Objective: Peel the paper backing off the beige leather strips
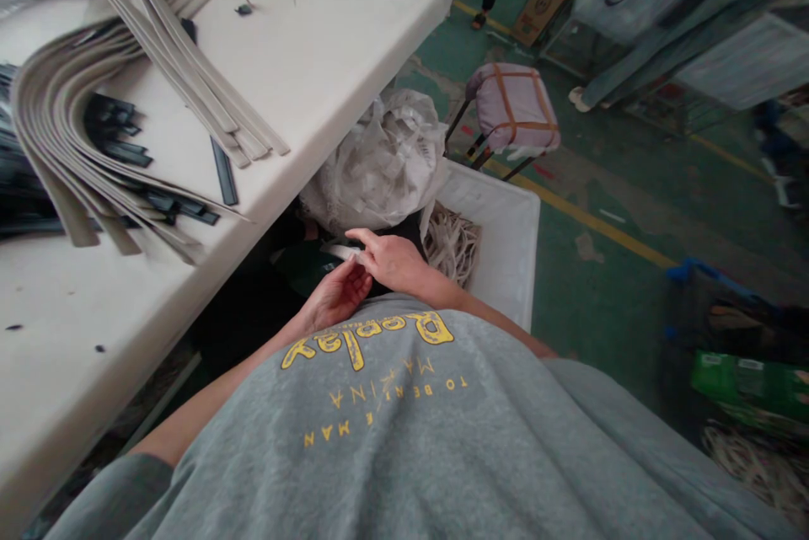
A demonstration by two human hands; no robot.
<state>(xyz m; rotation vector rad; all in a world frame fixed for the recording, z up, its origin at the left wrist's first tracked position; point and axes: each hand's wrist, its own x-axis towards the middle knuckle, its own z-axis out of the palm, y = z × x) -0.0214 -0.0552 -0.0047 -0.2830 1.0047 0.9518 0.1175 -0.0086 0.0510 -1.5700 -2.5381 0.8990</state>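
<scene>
Both hands are low, below the desk (329, 60) edge and just off the grey shirt. The right hand (393, 259) is curled over, thumb and forefinger closed on a short pale strip (343, 251) that pokes out to the left. The left hand (334, 296) sits palm up beneath it, half curled, with its fingertips at the strip's near end; I can't tell whether it actually grips.

The strip looks thin, light and bendy, probably flopping if held at one end, so a pinch at each end would suit it best.

Just beyond is a white bag (379, 157) stuffed with scraps, and to its right a white bin (506, 228) of loose strips. On the desk to the left lie long beige strips (190, 77) and black strips (223, 173).
</scene>
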